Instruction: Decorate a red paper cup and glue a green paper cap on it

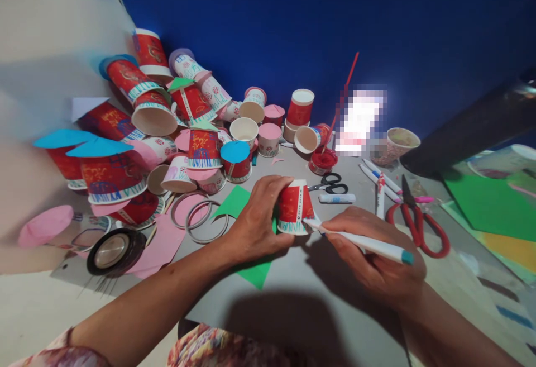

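Head view: I find the left hand curled around an inverted red cup at mid-table; the right hand pinches a white marker, tip at its lower edge. Bare tabletop lies nearside; decorated cups crowd left, red-handled shears right.

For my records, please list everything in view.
held cup: one, mainly red, centre
held marker: one, mainly white, centre
other cups: many, red or white, mostly left
small scissors: one, black, centre
large scissors: one, red handles, right
loose markers: several, mostly white, right
rings: at least two, grey, left
paper: several, mainly green, pink, both sides
pot: one, red, back
disc: one, mostly black, left
table: one, grey, below
left hand: one, holding cup
right hand: one, gripping marker
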